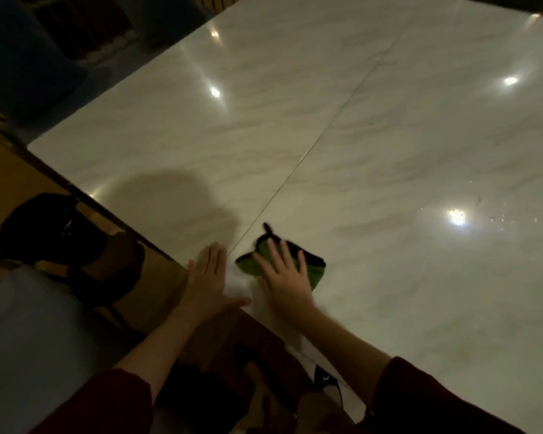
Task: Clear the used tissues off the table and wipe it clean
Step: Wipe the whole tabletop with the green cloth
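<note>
Table: big, white and shiny, with a thin line running across it.
Cloth: green with a dark edge, lying flat on the table near the close edge.
Right hand: flat on top of the cloth, fingers spread wide.
Left hand: flat on the table edge just beside the cloth, fingers pressed together, thumb out.
Sleeves: dark red.
Chair: dark, on the left beside the table.
</note>
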